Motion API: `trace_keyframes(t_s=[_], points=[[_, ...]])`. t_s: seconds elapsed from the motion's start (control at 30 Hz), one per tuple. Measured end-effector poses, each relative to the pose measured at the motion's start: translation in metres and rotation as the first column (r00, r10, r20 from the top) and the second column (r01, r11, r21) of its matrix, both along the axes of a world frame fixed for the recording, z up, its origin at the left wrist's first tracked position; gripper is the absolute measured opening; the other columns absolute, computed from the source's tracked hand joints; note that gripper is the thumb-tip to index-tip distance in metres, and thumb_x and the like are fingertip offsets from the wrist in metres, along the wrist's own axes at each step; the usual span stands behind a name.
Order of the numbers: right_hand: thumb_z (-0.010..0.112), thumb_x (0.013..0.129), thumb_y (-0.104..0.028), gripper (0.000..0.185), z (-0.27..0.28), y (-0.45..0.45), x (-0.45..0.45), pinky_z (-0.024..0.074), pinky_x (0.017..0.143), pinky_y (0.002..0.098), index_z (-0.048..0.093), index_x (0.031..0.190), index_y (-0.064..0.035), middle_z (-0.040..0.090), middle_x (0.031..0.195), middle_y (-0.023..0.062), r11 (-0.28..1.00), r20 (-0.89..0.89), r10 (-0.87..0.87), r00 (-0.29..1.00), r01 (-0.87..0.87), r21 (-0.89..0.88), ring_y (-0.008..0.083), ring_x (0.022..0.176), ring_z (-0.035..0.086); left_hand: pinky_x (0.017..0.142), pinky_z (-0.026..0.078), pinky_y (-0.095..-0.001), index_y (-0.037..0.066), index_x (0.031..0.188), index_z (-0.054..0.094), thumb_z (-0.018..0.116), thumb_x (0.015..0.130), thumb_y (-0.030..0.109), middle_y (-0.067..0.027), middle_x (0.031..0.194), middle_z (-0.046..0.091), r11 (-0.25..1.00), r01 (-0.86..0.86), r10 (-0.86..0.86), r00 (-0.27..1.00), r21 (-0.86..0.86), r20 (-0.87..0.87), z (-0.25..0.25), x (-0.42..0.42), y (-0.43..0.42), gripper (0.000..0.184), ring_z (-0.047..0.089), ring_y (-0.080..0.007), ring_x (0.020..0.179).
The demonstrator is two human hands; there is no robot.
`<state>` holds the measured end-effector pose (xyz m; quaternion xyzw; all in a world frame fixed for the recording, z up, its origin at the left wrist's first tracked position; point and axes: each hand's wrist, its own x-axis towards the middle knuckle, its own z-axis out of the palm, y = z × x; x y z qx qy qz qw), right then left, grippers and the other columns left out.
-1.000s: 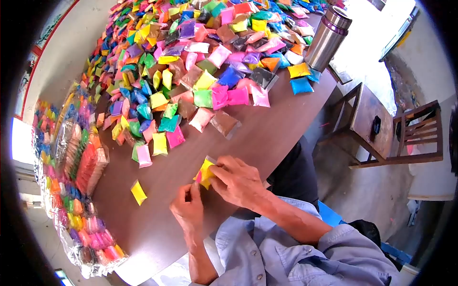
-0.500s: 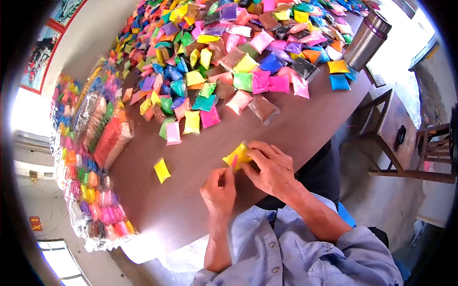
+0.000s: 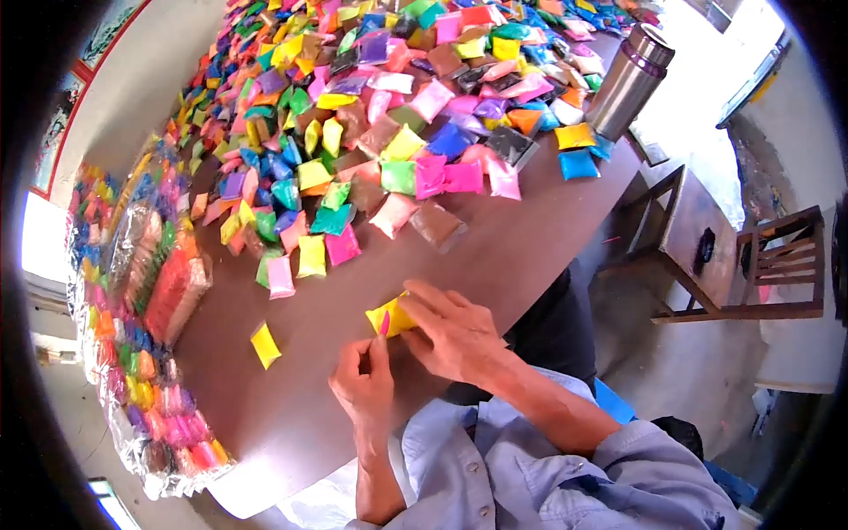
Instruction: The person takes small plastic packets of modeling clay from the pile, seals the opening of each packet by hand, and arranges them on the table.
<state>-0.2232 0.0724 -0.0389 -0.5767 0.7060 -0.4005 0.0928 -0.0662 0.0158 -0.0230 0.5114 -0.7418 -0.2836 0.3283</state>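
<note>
A small yellow packet lies near the table's front edge, between my two hands. My right hand covers its right end, with the fingers stretched over it and the thumb below. My left hand is pinched closed on a small pink pointed piece, whose tip rests against the packet's left part. What kind of thing the pink piece is I cannot make out. A second yellow packet lies flat on the table to the left, apart from both hands.
A large heap of colourful packets covers the back of the table. Clear bags of bundled packets line the left edge. A steel thermos stands back right. A wooden chair is on the floor at right.
The whole view has shifted, so the table and hands appear further left and slightly lower. My right fingers now lie flatter over the yellow packet; my left hand keeps its pinch.
</note>
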Motion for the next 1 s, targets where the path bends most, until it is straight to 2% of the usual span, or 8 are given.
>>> trace_keyframes(t_s=[0.17,0.27,0.4,0.53,0.6,0.7,0.83,1.0], points=[[0.077,0.082,-0.016,0.035,-0.002,-0.001,0.001,0.0571,0.071,0.0376,0.066,0.114,-0.0109,0.063,0.122,0.0038,1.0,-0.066,-0.007,0.998,0.005,-0.025,0.0289,0.088,0.067,0.058,0.05,-0.0341,0.001,0.087,0.068,0.073,0.092,0.012,-0.0136,0.072,0.067,0.996,-0.009,0.018,0.994,-0.087,0.107,-0.007,0.005,-0.005,0.013,0.062,-0.0194,0.06],[0.079,0.081,-0.017,0.035,-0.005,-0.001,0.001,0.0572,0.071,0.037,0.066,0.112,-0.0106,0.063,0.121,0.004,0.999,-0.069,-0.015,0.997,0.011,-0.05,0.0285,0.088,0.067,0.056,0.049,-0.0313,0.001,0.086,0.067,0.073,0.092,0.009,-0.0105,0.067,0.064,0.978,-0.018,0.047,0.99,-0.206,0.134,-0.01,0.01,-0.012,0.012,0.058,-0.0172,0.056],[0.08,0.079,-0.016,0.034,-0.01,-0.001,0.002,0.0575,0.072,0.0363,0.066,0.11,-0.0104,0.064,0.119,0.0043,0.997,-0.048,-0.029,0.998,0.025,-0.069,0.028,0.088,0.068,0.056,0.05,-0.0327,0.001,0.084,0.067,0.072,0.092,0.009,-0.0104,0.069,0.065,0.983,-0.116,0.135,0.982,-0.139,0.13,-0.014,0.022,-0.022,0.012,0.059,-0.0164,0.057],[0.081,0.078,-0.015,0.033,-0.011,-0.001,0.003,0.0578,0.074,0.0364,0.066,0.107,-0.0096,0.066,0.116,0.0044,0.996,-0.017,-0.03,0.999,0.029,-0.087,0.028,0.089,0.068,0.056,0.051,-0.0325,0.003,0.084,0.067,0.073,0.092,0.008,-0.0099,0.07,0.066,0.98,0.014,0.004,0.996,-0.2,0.091,-0.009,0.008,-0.008,0.011,0.06,-0.0163,0.058],[0.081,0.078,-0.014,0.032,-0.009,-0.001,0.002,0.0578,0.075,0.0365,0.066,0.106,-0.0091,0.066,0.116,0.0044,0.997,-0.011,-0.025,1.0,0.024,-0.075,0.028,0.09,0.068,0.056,0.052,-0.0345,0.004,0.085,0.068,0.075,0.09,0.009,-0.0129,0.074,0.068,0.968,0.091,-0.068,0.992,-0.232,0.106,-0.015,-0.002,0.002,0.01,0.066,-0.025,0.06],[0.082,0.076,-0.015,0.032,-0.008,-0.002,0.003,0.0575,0.075,0.0365,0.067,0.104,-0.0093,0.067,0.114,0.0037,0.998,-0.028,-0.041,0.999,0.04,-0.05,0.0275,0.088,0.068,0.055,0.053,-0.036,0.004,0.088,0.066,0.075,0.09,0.008,-0.0131,0.072,0.068,0.964,0.094,-0.06,0.988,-0.25,0.141,-0.019,0.0,0.001,0.01,0.065,-0.0296,0.058],[0.084,0.074,-0.016,0.032,-0.01,-0.006,0.006,0.0571,0.073,0.0352,0.067,0.101,-0.011,0.067,0.112,0.0008,0.996,-0.044,-0.071,0.997,0.068,-0.053,0.0249,0.084,0.068,0.056,0.052,-0.0331,0.003,0.088,0.066,0.076,0.09,0.009,-0.0115,0.072,0.068,0.971,0.03,0.016,0.982,-0.239,0.189,-0.019,0.017,-0.008,0.011,0.064,-0.0205,0.058],[0.085,0.073,-0.017,0.031,-0.011,-0.007,0.005,0.057,0.071,0.0348,0.069,0.099,-0.0107,0.067,0.113,0.0003,0.994,-0.046,-0.066,0.997,0.061,-0.094,0.0239,0.083,0.068,0.057,0.052,-0.032,0.004,0.086,0.067,0.076,0.09,0.009,-0.0108,0.071,0.067,0.979,-0.063,0.093,0.984,-0.192,0.152,-0.009,0.019,-0.015,0.011,0.062,-0.0177,0.058]])
